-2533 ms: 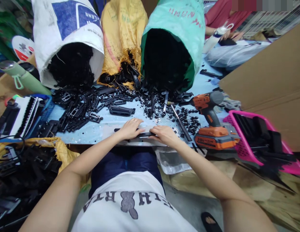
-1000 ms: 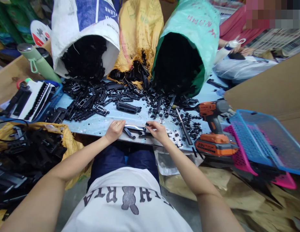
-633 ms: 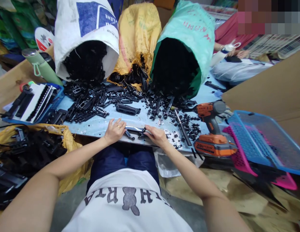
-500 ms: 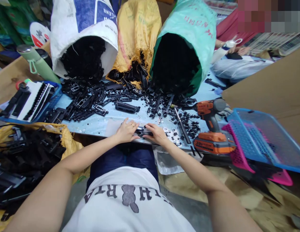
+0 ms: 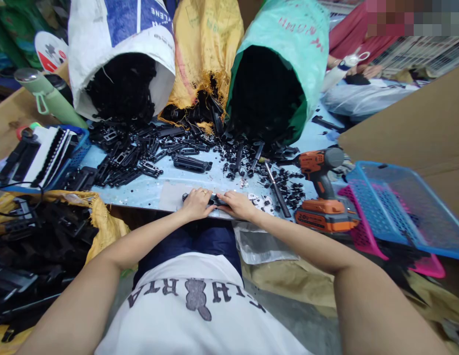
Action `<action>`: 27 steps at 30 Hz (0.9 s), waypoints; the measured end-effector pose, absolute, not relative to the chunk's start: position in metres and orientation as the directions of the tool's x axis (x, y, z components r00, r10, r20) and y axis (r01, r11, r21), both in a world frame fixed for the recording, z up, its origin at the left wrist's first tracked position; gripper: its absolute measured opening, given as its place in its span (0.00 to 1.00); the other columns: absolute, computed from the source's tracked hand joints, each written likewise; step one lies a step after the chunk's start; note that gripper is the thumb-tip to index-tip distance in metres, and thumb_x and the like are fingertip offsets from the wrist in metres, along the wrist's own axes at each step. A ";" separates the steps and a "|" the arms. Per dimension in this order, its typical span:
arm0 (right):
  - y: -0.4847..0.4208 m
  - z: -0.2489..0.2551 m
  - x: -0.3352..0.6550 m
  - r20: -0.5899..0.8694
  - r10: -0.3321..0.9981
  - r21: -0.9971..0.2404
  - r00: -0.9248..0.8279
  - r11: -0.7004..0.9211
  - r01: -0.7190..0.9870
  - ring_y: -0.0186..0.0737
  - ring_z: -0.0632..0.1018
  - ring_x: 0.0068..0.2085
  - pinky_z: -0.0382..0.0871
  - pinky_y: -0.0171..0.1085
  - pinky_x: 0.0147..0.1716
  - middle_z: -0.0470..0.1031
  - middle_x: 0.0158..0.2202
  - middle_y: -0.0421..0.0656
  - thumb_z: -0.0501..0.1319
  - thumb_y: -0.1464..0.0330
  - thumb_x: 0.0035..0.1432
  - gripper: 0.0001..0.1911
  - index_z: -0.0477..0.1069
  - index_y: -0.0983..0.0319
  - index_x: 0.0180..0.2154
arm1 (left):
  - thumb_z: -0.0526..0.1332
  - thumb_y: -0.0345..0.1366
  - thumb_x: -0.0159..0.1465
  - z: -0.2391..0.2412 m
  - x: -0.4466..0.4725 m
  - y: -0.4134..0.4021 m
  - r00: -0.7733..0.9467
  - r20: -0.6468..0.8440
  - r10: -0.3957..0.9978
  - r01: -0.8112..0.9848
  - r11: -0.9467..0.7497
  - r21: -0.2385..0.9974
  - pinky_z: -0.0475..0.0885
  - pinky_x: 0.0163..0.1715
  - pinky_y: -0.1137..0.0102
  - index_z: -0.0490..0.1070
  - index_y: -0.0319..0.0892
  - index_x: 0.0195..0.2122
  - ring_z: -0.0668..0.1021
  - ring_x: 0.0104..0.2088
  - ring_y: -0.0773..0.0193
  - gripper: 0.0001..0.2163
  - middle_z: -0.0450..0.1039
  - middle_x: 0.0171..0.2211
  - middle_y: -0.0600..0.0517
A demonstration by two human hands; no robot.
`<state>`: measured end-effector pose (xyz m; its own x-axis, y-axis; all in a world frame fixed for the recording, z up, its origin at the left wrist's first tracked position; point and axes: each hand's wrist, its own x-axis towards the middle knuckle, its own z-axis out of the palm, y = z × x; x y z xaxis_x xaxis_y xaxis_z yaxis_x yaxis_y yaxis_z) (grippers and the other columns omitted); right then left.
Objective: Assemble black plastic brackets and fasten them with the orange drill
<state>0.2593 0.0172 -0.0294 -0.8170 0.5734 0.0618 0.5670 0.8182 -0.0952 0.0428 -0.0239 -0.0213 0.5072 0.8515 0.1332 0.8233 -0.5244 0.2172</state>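
Observation:
My left hand [image 5: 198,203] and my right hand [image 5: 238,205] meet at the near edge of the light blue table [image 5: 148,190]. Both press down on a long black plastic part [image 5: 214,199] lying between them, fingers curled over it. Only a short stretch of the part shows between the hands. A few small metal pieces [image 5: 261,201] lie just right of my right hand.
Three sacks of black parts lie open toward me: white [image 5: 118,59], yellow [image 5: 205,54], green [image 5: 284,64]. Loose black parts [image 5: 136,153] cover the table. An orange cordless drill [image 5: 320,192] stands at right, beside blue [image 5: 403,207] and pink baskets. Another person sits far right.
My hands have drawn closer together over the black part and now cover most of it. A blue basket came to lie over the pink one at right.

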 end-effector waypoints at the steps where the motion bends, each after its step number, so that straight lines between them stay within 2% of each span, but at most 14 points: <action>1: 0.017 -0.028 0.261 0.049 0.566 -0.075 -0.823 0.824 0.562 0.40 0.70 0.37 0.61 0.35 0.33 0.71 0.37 0.48 0.47 0.55 0.64 0.25 0.62 0.63 0.55 | 0.54 0.45 0.64 -0.020 0.042 -0.025 0.524 0.132 0.841 0.818 -0.541 0.198 0.63 0.42 0.62 0.62 0.35 0.52 0.71 0.45 0.52 0.21 0.71 0.44 0.41; 3: 0.018 -0.026 0.265 0.031 0.601 -0.014 -0.799 0.800 0.600 0.40 0.71 0.35 0.59 0.34 0.31 0.72 0.36 0.48 0.48 0.51 0.62 0.27 0.65 0.63 0.52 | 0.53 0.44 0.65 -0.018 0.040 -0.028 0.540 0.129 0.832 0.819 -0.555 0.144 0.63 0.42 0.62 0.60 0.33 0.55 0.71 0.46 0.52 0.23 0.70 0.46 0.39; 5: 0.019 -0.022 0.268 0.050 0.685 0.039 -0.726 0.725 0.687 0.40 0.71 0.33 0.57 0.34 0.30 0.72 0.32 0.49 0.48 0.46 0.59 0.31 0.71 0.65 0.43 | 0.52 0.43 0.65 -0.016 0.037 -0.028 0.537 0.128 0.834 0.829 -0.550 0.105 0.64 0.39 0.62 0.61 0.30 0.54 0.72 0.44 0.51 0.22 0.71 0.44 0.37; 8: 0.017 -0.016 0.269 0.093 0.740 0.029 -0.667 0.667 0.744 0.39 0.70 0.28 0.55 0.34 0.27 0.71 0.25 0.48 0.44 0.43 0.58 0.34 0.71 0.65 0.27 | 0.50 0.45 0.66 -0.011 0.030 -0.021 0.531 0.159 0.832 0.820 -0.552 0.149 0.66 0.36 0.64 0.70 0.32 0.42 0.74 0.40 0.53 0.19 0.73 0.36 0.38; 11: 0.009 0.001 0.268 0.142 0.678 -0.044 -0.721 0.732 0.680 0.36 0.68 0.24 0.52 0.34 0.24 0.69 0.22 0.46 0.41 0.45 0.60 0.34 0.68 0.63 0.23 | 0.49 0.47 0.66 -0.004 0.019 -0.013 0.506 0.236 0.830 0.791 -0.555 0.257 0.67 0.32 0.67 0.72 0.37 0.29 0.75 0.33 0.57 0.20 0.73 0.28 0.42; 14: -0.006 0.030 0.265 0.226 0.563 -0.181 -0.795 0.826 0.533 0.34 0.66 0.22 0.52 0.34 0.23 0.66 0.19 0.43 0.43 0.47 0.61 0.31 0.65 0.62 0.21 | 0.47 0.48 0.66 0.011 0.009 -0.021 0.519 0.307 0.798 0.721 -0.601 0.344 0.67 0.29 0.68 0.70 0.40 0.23 0.74 0.27 0.60 0.23 0.71 0.22 0.45; 16: -0.022 0.050 0.261 0.320 0.488 -0.356 -0.812 0.857 0.374 0.33 0.66 0.21 0.52 0.34 0.22 0.64 0.18 0.41 0.44 0.48 0.62 0.29 0.64 0.61 0.21 | 0.42 0.48 0.67 0.025 0.007 -0.040 0.558 0.363 0.746 0.605 -0.666 0.437 0.67 0.28 0.68 0.69 0.42 0.23 0.74 0.26 0.62 0.25 0.70 0.21 0.47; 18: -0.042 0.062 0.251 0.403 0.411 -0.569 -0.818 0.812 0.128 0.33 0.65 0.20 0.54 0.35 0.21 0.62 0.16 0.40 0.41 0.49 0.63 0.30 0.63 0.60 0.21 | 0.36 0.48 0.67 0.041 0.012 -0.066 0.573 0.434 0.695 0.421 -0.704 0.572 0.68 0.28 0.68 0.69 0.43 0.24 0.73 0.25 0.63 0.27 0.69 0.21 0.48; 20: -0.063 0.063 0.231 0.489 0.394 -0.718 -0.778 0.689 -0.102 0.34 0.65 0.20 0.58 0.36 0.21 0.60 0.16 0.40 0.37 0.48 0.63 0.30 0.61 0.59 0.21 | 0.32 0.50 0.67 0.054 0.023 -0.091 0.560 0.477 0.677 0.261 -0.691 0.674 0.68 0.28 0.67 0.69 0.45 0.24 0.72 0.23 0.63 0.30 0.69 0.20 0.48; 22: -0.078 0.052 0.204 0.575 0.558 -0.771 -0.598 0.614 -0.169 0.38 0.67 0.22 0.62 0.38 0.23 0.60 0.18 0.41 0.34 0.46 0.61 0.30 0.60 0.58 0.24 | 0.28 0.53 0.65 0.060 0.038 -0.106 0.481 0.509 0.713 0.205 -0.657 0.726 0.69 0.28 0.65 0.70 0.45 0.25 0.73 0.24 0.62 0.34 0.69 0.20 0.47; 24: -0.080 0.034 0.176 0.587 0.770 -0.805 -0.251 0.589 -0.076 0.43 0.70 0.28 0.66 0.44 0.29 0.64 0.26 0.45 0.30 0.44 0.58 0.31 0.62 0.56 0.32 | 0.25 0.55 0.63 0.056 0.049 -0.109 0.354 0.547 0.758 0.247 -0.640 0.727 0.71 0.31 0.63 0.73 0.45 0.29 0.75 0.28 0.60 0.37 0.71 0.23 0.45; 26: -0.063 0.018 0.155 0.551 0.834 -0.833 -0.009 0.551 0.045 0.46 0.72 0.37 0.67 0.50 0.37 0.65 0.38 0.50 0.27 0.47 0.59 0.31 0.60 0.55 0.40 | 0.23 0.57 0.61 0.043 0.053 -0.100 0.269 0.605 0.750 0.345 -0.661 0.666 0.71 0.35 0.63 0.74 0.45 0.37 0.76 0.34 0.59 0.40 0.74 0.30 0.44; 27: -0.047 0.012 0.150 0.551 0.834 -0.830 -0.004 0.549 0.100 0.46 0.71 0.42 0.67 0.51 0.41 0.64 0.44 0.51 0.28 0.49 0.60 0.29 0.59 0.55 0.42 | 0.24 0.58 0.61 0.034 0.050 -0.092 0.267 0.626 0.732 0.414 -0.674 0.612 0.71 0.37 0.63 0.74 0.44 0.42 0.76 0.38 0.58 0.41 0.74 0.34 0.43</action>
<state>0.1500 -0.0474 0.0120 -0.0035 0.8343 0.5513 0.1004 0.5488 -0.8299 0.0504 -0.0924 0.0335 0.2668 0.7324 0.6264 0.4141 -0.6741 0.6117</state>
